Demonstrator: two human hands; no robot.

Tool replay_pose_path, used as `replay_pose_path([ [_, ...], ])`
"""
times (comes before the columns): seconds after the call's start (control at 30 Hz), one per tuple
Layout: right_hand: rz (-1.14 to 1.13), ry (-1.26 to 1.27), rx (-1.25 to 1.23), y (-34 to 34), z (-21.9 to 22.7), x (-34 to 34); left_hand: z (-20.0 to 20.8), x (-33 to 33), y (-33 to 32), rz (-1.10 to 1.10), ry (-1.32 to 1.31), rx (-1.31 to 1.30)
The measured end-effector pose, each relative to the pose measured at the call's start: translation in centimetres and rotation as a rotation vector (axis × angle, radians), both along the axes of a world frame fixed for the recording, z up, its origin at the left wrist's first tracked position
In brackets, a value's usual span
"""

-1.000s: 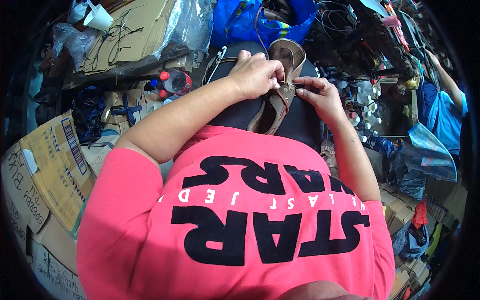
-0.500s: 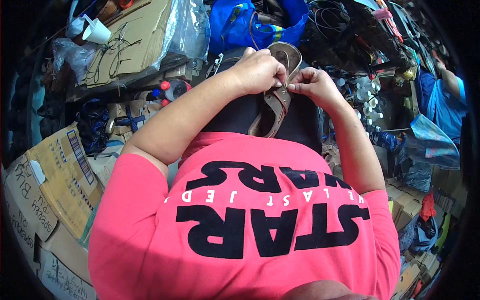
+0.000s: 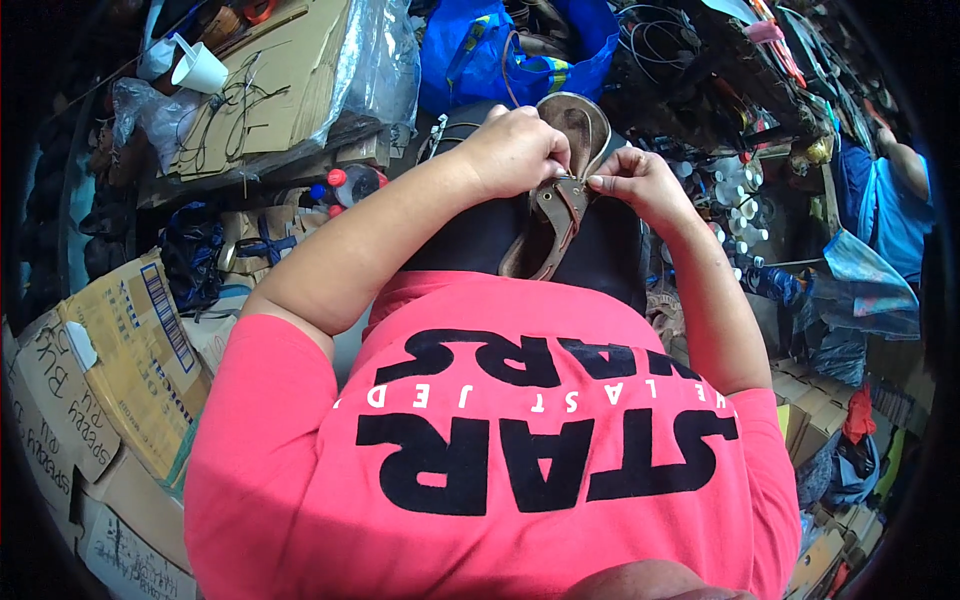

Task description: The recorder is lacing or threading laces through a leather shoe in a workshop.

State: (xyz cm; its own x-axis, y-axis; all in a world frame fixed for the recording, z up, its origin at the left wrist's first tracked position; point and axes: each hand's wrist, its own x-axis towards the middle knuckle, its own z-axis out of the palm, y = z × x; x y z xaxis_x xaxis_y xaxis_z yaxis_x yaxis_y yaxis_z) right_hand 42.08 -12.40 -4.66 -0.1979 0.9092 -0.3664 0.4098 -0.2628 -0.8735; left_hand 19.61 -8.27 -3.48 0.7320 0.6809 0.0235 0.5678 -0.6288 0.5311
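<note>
A brown leather shoe (image 3: 563,203) with metal eyelets and a thin lace lies across my dark-clad lap, its rounded end pointing away from me. My left hand (image 3: 522,150) is closed at the shoe's left edge, fingertips pinching by the eyelets. On the other edge my right hand (image 3: 640,185) pinches with thumb and forefinger, other fingers curled. Whether a lace end lies between the fingertips is too small to tell. A thin brown cord (image 3: 507,62) arcs up from behind my left hand toward a blue bag (image 3: 460,50).
Flat cardboard (image 3: 265,85) with black cord and a white cup (image 3: 200,70) lie at the far left. Cardboard boxes (image 3: 130,350) stand at my left. Small bottles (image 3: 738,205) cluster at the right, and a person in blue (image 3: 890,210) is at the far right.
My hands have drawn slightly apart, the right one moving a little to the right. The shoe's far rounded part shows more between them.
</note>
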Motion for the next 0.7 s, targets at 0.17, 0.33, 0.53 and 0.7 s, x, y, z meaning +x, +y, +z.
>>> replay_pose_path([
  [0.17, -0.001, 0.017, -0.038, 0.3, 0.4, -0.7, 0.0, 0.5, 0.2, -0.052, 0.096, 0.044],
  [0.33, -0.028, 0.139, -0.105, 0.5, 0.9, 1.1, 0.3, -1.2, 0.0, -0.115, 0.138, 0.213],
  [0.53, 0.053, -0.007, 0.115, -0.8, 0.4, 1.6, 0.3, -1.4, -1.1, -0.059, 0.166, 0.190],
  [0.7, 0.043, -0.094, 0.108, -2.0, -0.6, 3.2, 0.3, 0.2, -0.7, -0.019, 0.142, -0.036],
])
